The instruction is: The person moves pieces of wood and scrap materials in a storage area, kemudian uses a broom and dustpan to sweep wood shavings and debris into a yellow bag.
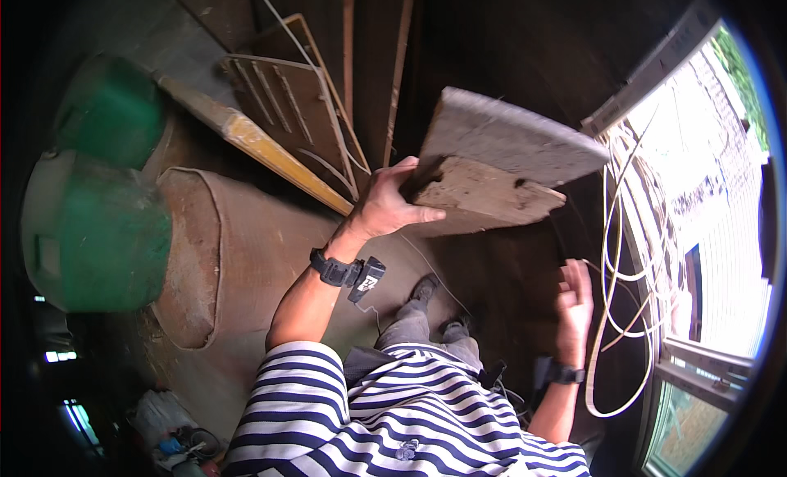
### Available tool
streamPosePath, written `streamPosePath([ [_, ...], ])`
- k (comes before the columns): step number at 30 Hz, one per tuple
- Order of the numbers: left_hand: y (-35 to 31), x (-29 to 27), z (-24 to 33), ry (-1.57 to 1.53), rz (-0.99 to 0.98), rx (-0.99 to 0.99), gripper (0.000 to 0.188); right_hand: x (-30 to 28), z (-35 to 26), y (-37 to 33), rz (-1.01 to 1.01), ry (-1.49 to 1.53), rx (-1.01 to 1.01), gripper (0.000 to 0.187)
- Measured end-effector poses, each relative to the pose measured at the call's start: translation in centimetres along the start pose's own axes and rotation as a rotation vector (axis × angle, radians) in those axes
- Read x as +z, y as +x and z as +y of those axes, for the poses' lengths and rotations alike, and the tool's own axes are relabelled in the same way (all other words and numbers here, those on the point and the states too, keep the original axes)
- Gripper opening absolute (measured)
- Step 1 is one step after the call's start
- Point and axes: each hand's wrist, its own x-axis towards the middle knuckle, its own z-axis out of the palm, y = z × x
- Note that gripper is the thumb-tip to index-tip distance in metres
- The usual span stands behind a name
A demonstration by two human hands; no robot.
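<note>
My left hand point(385, 205) grips the near left edge of a worn board point(512, 141), thumb and fingers apart around it. The board is raised at chest height and tilted, its upper face pale grey. Under it shows a second flat piece, brown wood point(484, 196) with a ragged, broken edge; I cannot tell whether the two are joined. My right hand point(572, 317) is raised, apart from the boards, with its fingers stretched up and nothing in it. It is slightly blurred and nearest to hanging loops of pale cable point(611, 313).
Two green plastic containers point(98, 231) stand at the left beside a large brown curved drum-like thing point(193, 255). A yellow-edged plank point(262, 145) and a slatted wooden panel point(275, 108) lean at the back. At the right is a bright window opening point(705, 173) with a frame.
</note>
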Motion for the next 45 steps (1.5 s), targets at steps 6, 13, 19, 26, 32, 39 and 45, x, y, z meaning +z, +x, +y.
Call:
streamPosePath([
  [6,1.3,-4.1,5.9,-0.064,0.038,0.285,0.058,12.1,1.2,2.4,-0.287,-0.172,-0.080,0.080],
  [13,-2.2,-4.8,8.8,-0.293,0.159,0.205,0.061,14.8,-0.5,2.7,-0.397,0.029,-0.083,0.048],
  [19,-2.8,-4.1,10.6,-0.270,0.217,0.144,0.065,14.9,0.3,2.6,-0.468,0.099,-0.055,0.064],
  [26,-4.5,-5.9,11.6,-0.481,0.442,0.178,0.072,15.0,-2.1,1.4,-0.440,0.104,-0.164,0.041],
  [32,-5.6,-8.1,11.4,-0.649,0.431,0.139,0.073,16.2,-3.2,0.7,-0.450,0.178,-0.223,0.058],
  [39,-9.7,-11.4,7.1,-0.665,0.512,0.000,0.059,19.3,-5.1,-0.6,-0.454,-0.028,-0.186,0.046],
  [45,-16.1,-12.7,1.4,-0.442,0.762,-0.148,0.044,24.0,-4.9,-0.8,-0.430,-0.119,-0.176,0.044],
])
